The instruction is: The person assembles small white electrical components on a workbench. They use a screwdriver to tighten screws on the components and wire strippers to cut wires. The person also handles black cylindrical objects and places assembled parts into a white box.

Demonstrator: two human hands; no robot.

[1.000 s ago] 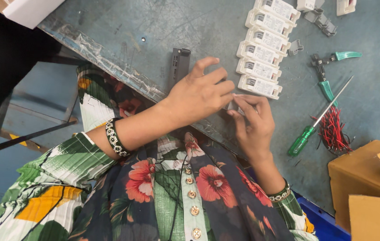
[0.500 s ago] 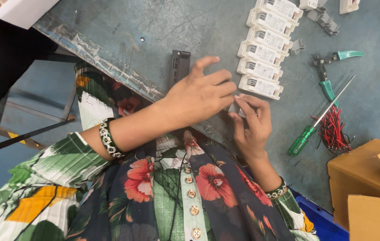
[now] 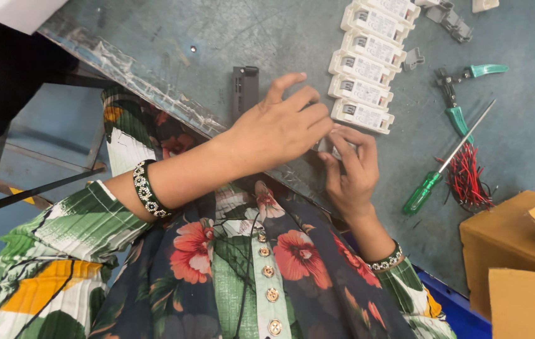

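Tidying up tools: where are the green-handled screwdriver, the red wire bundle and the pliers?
green-handled screwdriver (image 3: 422,194), head view, on its handle.
red wire bundle (image 3: 466,180), head view, mid-bundle.
pliers (image 3: 456,117), head view, on one teal grip.

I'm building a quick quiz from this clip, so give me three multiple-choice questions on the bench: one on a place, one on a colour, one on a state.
1. Where is the red wire bundle?
A beside the screwdriver
B on the cardboard box
C under the white modules

2. What colour is the screwdriver handle?
A yellow
B green
C black

3. What are both hands doing?
A resting flat
B pinching one small white part
C holding pliers

A: the wires lie against the shaft.
B: the handle is translucent green.
B: the left hand and right hand meet on the small white part.
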